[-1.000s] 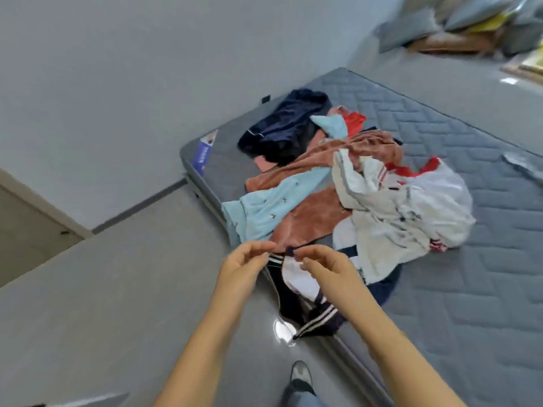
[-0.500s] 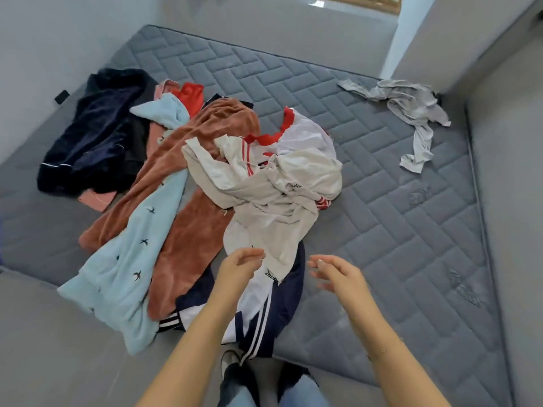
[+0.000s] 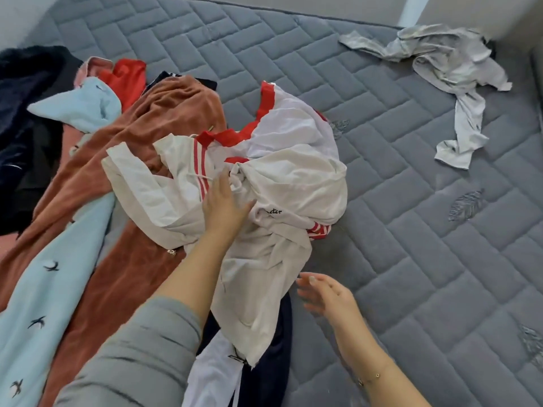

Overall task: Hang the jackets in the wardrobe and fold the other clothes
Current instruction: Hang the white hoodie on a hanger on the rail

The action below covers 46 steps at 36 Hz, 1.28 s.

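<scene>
A heap of clothes lies on the grey quilted mattress. On top is a crumpled white garment with red trim. My left hand rests flat on it with fingers straight. My right hand hovers open beside the garment's lower hem, just above the mattress, holding nothing. Under the white garment lie a rust-brown fleece piece, a light blue piece with small bird prints and a navy-and-white striped item. A dark navy garment sits at the far left, with a red piece behind.
A crumpled light grey garment lies apart at the mattress's far right corner, next to a wall. The right half of the mattress is bare quilting. A grey wall runs along the far edge.
I have leaned in closer over the pile. My left hand moved forward onto the white garment; my right hand dropped toward its hem.
</scene>
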Motion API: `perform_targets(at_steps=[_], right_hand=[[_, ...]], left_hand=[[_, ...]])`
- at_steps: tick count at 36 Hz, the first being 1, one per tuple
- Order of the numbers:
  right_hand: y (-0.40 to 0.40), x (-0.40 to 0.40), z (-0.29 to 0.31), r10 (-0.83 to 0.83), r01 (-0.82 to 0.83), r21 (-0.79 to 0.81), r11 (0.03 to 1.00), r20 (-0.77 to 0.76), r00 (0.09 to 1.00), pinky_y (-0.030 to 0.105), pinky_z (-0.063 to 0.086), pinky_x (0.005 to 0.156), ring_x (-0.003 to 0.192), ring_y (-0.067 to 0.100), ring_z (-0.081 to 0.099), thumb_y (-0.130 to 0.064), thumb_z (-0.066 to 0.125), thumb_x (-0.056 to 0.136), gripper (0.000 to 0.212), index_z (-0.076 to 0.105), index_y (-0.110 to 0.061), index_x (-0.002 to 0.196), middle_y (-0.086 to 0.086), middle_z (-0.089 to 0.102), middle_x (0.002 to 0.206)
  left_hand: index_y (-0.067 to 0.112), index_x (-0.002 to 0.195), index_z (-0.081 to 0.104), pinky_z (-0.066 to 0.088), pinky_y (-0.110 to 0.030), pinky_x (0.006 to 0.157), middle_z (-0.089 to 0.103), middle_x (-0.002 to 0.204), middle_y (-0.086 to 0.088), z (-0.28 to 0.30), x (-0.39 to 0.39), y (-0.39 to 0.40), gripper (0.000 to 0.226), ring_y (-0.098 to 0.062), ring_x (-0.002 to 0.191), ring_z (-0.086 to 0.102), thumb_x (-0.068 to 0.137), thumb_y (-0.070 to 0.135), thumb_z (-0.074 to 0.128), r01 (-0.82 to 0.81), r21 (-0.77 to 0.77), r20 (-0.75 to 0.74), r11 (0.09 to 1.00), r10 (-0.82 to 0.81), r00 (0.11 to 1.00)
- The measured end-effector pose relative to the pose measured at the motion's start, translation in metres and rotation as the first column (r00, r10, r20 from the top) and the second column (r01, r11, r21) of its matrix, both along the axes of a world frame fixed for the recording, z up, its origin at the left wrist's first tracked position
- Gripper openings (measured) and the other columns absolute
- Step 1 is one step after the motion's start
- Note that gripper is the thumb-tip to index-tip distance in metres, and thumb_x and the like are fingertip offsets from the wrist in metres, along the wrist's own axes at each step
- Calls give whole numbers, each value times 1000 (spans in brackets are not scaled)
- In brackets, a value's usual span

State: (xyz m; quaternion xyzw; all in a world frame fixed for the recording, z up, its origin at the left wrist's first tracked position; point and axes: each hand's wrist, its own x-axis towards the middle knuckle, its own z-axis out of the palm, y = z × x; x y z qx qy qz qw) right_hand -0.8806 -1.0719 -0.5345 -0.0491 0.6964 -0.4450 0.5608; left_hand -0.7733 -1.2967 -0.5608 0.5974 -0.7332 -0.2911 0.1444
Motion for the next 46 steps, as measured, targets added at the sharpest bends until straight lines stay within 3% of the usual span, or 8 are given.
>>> perform_targets(at_steps=[4, 6, 11, 16, 24, 32, 39, 46], right_hand=[[-5, -20, -24, 0, 0, 32, 999, 17, 1000, 30, 53, 81, 88, 10, 71, -17, 51, 99, 22, 72, -18, 100, -4, 76, 95], [-4, -28, -32, 9, -10, 59, 998, 13, 1000, 28, 54, 81, 88, 9, 70, -16, 50, 99, 22, 72, -17, 100, -3, 76, 95], [5, -37, -37, 15, -13, 81, 997, -22, 1000, 30, 54, 83, 94, 12, 69, -14, 55, 97, 17, 71, -16, 103, -2, 75, 98], [3, -32, -21, 7, -9, 70, 998, 30, 1000, 29, 56, 77, 93, 10, 70, -24, 58, 95, 17, 72, -18, 101, -1, 75, 103], [-22, -2, 35, 30, 57, -135, 989, 569, 822, 49, 49, 98, 116, 28, 62, -59, 67, 80, 61, 57, -24, 129, 8, 65, 126], [32, 66, 84, -132, 131, 21, 991, 161, 978, 23, 54, 47, 64, 15, 72, -13, 63, 92, 21, 63, -6, 113, 2, 75, 73], [94, 87, 149, -16, 63, -259, 964, 180, 984, 41, 52, 92, 111, 23, 65, -46, 54, 94, 46, 56, -20, 132, 9, 67, 123], [129, 141, 261, 91, -4, -336, 942, 243, 966, 38, 55, 81, 106, 28, 68, -53, 46, 95, 53, 59, -12, 125, 16, 69, 115]], left_hand=[[27, 155, 6, 4, -52, 116, 36, 153, -5, -45, -3, -32, 96, -26, 143, 29, 84, 50, 67, 21, 178, 189, 984, -55, 980], [25, 154, 13, 19, -50, 113, 46, 145, -10, -61, -1, -33, 88, -31, 135, 40, 86, 51, 63, 55, 214, 293, 975, -118, 949], [12, 116, 61, 44, -37, 82, 68, 107, -10, -52, 1, -21, 30, -30, 101, 60, 95, 32, 56, 26, 250, -14, 968, -24, 1000], [12, 83, 65, 42, -26, 65, 64, 74, 4, 3, 23, 30, 21, -12, 73, 58, 94, 29, 60, -64, 321, -272, 945, 157, 949], [38, 98, 72, 48, -24, 89, 71, 103, 14, 86, 64, 173, 15, -2, 100, 64, 83, 39, 68, 196, 570, -412, 798, 71, 908], [54, 93, 65, 42, -15, 80, 66, 97, 25, 143, 119, 252, 21, 6, 92, 60, 74, 47, 67, 283, 570, -454, 771, 9, 891], [43, 123, 58, 46, -14, 82, 67, 107, 17, 185, 189, 319, 40, 2, 96, 64, 86, 33, 69, 433, 715, -549, 549, 58, 834], [27, 114, 60, 50, -14, 74, 68, 117, 9, 226, 286, 387, 24, 3, 90, 65, 95, 13, 59, 102, 664, -475, 741, 312, 823]])
